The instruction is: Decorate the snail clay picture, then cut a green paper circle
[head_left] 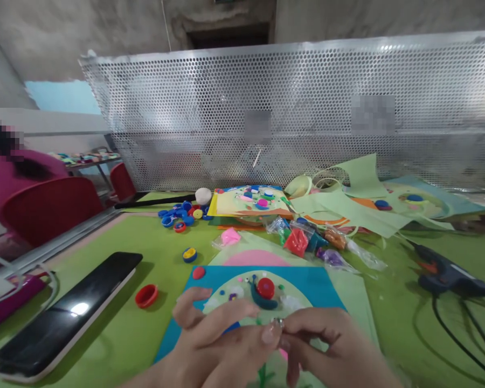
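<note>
Lime-green tabletop (115, 331): from afar I see a flat black phone (76, 307), then the bare left hand (222, 339), fingers bent, its grip unclear to me. Over a blue-bordered paper card (323, 288), a tiny glinting bit (278, 322) sits pinched by the bare right hand (327, 339); slackening could drop it among clay shapes (265, 288).

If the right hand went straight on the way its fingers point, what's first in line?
Most likely the left hand's fingertips, just ahead of the right hand, with a small shiny piece at the meeting point; whether they already touch is unclear.
</note>
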Demonstrator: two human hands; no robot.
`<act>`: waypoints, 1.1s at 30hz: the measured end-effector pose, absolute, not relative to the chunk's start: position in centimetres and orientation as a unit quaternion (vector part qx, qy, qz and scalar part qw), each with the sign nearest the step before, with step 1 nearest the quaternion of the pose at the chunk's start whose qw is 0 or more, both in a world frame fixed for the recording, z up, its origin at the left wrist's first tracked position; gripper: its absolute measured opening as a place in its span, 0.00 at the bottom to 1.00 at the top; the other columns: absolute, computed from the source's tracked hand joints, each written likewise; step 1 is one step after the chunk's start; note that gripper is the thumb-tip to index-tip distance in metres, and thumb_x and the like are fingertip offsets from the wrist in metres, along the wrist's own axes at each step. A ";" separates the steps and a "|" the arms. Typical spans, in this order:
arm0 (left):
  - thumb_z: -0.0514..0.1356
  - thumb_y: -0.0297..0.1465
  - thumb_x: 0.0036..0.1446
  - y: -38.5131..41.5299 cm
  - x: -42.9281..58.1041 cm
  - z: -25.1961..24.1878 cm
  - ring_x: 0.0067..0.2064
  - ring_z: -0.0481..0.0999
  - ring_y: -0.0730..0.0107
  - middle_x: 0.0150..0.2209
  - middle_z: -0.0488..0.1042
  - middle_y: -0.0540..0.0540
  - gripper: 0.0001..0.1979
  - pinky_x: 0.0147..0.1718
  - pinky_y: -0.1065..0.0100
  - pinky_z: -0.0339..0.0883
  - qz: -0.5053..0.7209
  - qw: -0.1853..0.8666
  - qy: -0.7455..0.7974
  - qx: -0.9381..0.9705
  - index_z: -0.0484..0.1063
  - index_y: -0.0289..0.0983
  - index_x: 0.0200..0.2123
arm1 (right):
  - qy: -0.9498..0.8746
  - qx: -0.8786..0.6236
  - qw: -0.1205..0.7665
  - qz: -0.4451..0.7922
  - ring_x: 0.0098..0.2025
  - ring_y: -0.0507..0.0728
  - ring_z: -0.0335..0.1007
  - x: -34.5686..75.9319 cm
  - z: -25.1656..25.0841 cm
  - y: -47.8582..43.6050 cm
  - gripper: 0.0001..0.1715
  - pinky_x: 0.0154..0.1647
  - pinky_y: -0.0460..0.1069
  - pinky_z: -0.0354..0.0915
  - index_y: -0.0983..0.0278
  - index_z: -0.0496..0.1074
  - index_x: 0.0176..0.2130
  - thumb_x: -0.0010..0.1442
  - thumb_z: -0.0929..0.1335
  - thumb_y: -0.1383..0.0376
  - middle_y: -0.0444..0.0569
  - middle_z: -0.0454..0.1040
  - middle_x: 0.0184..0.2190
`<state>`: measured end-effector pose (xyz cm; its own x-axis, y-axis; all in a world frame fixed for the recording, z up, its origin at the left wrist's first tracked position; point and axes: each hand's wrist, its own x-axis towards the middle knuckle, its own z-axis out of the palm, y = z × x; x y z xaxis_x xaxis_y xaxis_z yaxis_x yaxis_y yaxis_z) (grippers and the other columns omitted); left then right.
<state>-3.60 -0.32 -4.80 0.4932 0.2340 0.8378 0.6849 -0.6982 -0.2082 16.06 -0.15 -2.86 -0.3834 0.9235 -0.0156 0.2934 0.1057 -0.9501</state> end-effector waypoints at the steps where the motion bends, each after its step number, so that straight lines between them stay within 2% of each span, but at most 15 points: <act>1: 0.62 0.25 0.54 -0.4 -3.4 -4.5 0.35 0.77 0.75 0.26 0.79 0.61 0.14 0.57 0.63 0.52 -0.423 0.277 -0.271 -0.819 0.70 0.41 0.45 | -0.682 -0.457 0.320 0.473 0.19 0.51 0.71 16.1 -2.9 -0.1 0.14 0.24 0.42 0.64 0.63 0.76 0.23 0.53 0.68 0.59 0.44 0.73 0.15; 3: 0.61 0.27 0.55 -0.6 -3.0 -4.0 0.33 0.76 0.74 0.24 0.78 0.58 0.10 0.55 0.63 0.53 -0.442 0.262 -0.275 -0.813 0.72 0.38 0.42 | -0.681 -0.461 0.335 0.459 0.18 0.51 0.71 16.2 -2.9 0.0 0.14 0.23 0.43 0.65 0.64 0.76 0.24 0.54 0.67 0.58 0.44 0.73 0.16; 6: 0.57 0.29 0.58 -0.5 -2.7 -3.2 0.32 0.74 0.72 0.23 0.76 0.56 0.05 0.51 0.61 0.56 -0.461 0.172 -0.352 -0.796 0.72 0.40 0.38 | -0.623 -0.457 0.382 0.507 0.17 0.49 0.69 16.9 -2.2 0.3 0.14 0.20 0.42 0.64 0.64 0.73 0.25 0.53 0.68 0.56 0.44 0.73 0.19; 9: 0.55 0.30 0.59 0.0 -3.0 -2.6 0.33 0.73 0.69 0.26 0.77 0.54 0.05 0.48 0.58 0.57 -0.434 0.090 -0.401 -0.802 0.71 0.42 0.34 | -0.562 -0.454 0.418 0.550 0.17 0.48 0.67 17.7 -1.1 0.8 0.15 0.18 0.42 0.64 0.63 0.72 0.27 0.50 0.70 0.54 0.44 0.74 0.23; 12: 0.56 0.29 0.58 0.8 -3.6 -2.1 0.36 0.74 0.70 0.31 0.78 0.54 0.04 0.46 0.61 0.61 -0.427 0.005 -0.406 -0.807 0.70 0.44 0.36 | -0.534 -0.458 0.432 0.564 0.17 0.47 0.66 17.9 -0.8 1.0 0.15 0.19 0.42 0.63 0.64 0.71 0.26 0.47 0.72 0.55 0.42 0.72 0.20; 15: 0.58 0.29 0.56 1.6 -4.0 -2.1 0.39 0.75 0.71 0.32 0.78 0.56 0.13 0.42 0.67 0.67 -0.472 -0.112 -0.417 -0.768 0.66 0.47 0.45 | -0.526 -0.441 0.410 0.601 0.16 0.47 0.64 17.6 -1.4 1.2 0.15 0.19 0.42 0.62 0.64 0.70 0.26 0.45 0.74 0.57 0.39 0.68 0.16; 19: 0.59 0.30 0.55 2.3 -4.1 -2.2 0.37 0.75 0.71 0.29 0.75 0.57 0.24 0.47 0.65 0.66 -0.486 -0.239 -0.433 -0.721 0.56 0.48 0.53 | -0.529 -0.426 0.396 0.618 0.16 0.46 0.64 17.5 -2.3 1.6 0.16 0.19 0.42 0.62 0.64 0.68 0.25 0.46 0.73 0.56 0.38 0.67 0.15; 22: 0.57 0.30 0.56 2.5 -4.2 -2.3 0.35 0.73 0.73 0.30 0.71 0.56 0.21 0.41 0.69 0.69 -0.478 -0.280 -0.452 -0.699 0.57 0.48 0.52 | -0.544 -0.431 0.393 0.603 0.17 0.48 0.65 17.7 -2.4 1.7 0.17 0.20 0.43 0.64 0.64 0.69 0.25 0.48 0.72 0.52 0.40 0.69 0.17; 25: 0.55 0.28 0.57 2.5 -4.4 -2.5 0.37 0.72 0.74 0.32 0.68 0.54 0.10 0.39 0.72 0.69 -0.466 -0.307 -0.429 -0.710 0.64 0.46 0.42 | -0.560 -0.443 0.381 0.587 0.17 0.49 0.66 17.8 -2.1 1.7 0.19 0.20 0.44 0.64 0.63 0.70 0.24 0.49 0.70 0.50 0.43 0.71 0.18; 26: 0.55 0.27 0.57 2.5 -4.5 -2.6 0.37 0.72 0.75 0.32 0.68 0.54 0.09 0.39 0.73 0.69 -0.464 -0.317 -0.414 -0.716 0.64 0.46 0.40 | -0.564 -0.446 0.374 0.586 0.18 0.49 0.66 17.7 -2.1 1.7 0.20 0.20 0.44 0.64 0.63 0.71 0.24 0.50 0.69 0.49 0.43 0.71 0.19; 30: 0.55 0.24 0.56 2.4 -4.4 -2.8 0.36 0.73 0.76 0.32 0.68 0.56 0.22 0.39 0.73 0.69 -0.476 -0.349 -0.386 -0.709 0.60 0.52 0.50 | -0.562 -0.465 0.359 0.582 0.19 0.49 0.67 17.4 -2.2 1.5 0.20 0.21 0.44 0.64 0.63 0.73 0.27 0.50 0.69 0.48 0.45 0.74 0.23; 33: 0.57 0.24 0.54 2.2 -4.2 -2.7 0.34 0.73 0.77 0.31 0.70 0.56 0.23 0.37 0.77 0.69 -0.475 -0.383 -0.396 -0.686 0.63 0.53 0.50 | -0.553 -0.468 0.356 0.590 0.19 0.49 0.67 17.1 -2.6 1.4 0.19 0.21 0.44 0.64 0.63 0.74 0.28 0.49 0.70 0.49 0.46 0.75 0.24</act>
<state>-4.19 2.16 -2.65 0.2348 0.9077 0.3478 0.1804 -0.3923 0.9020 17.09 1.40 -2.61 -0.3092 0.9378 -0.1581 0.0974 -0.1341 -0.9862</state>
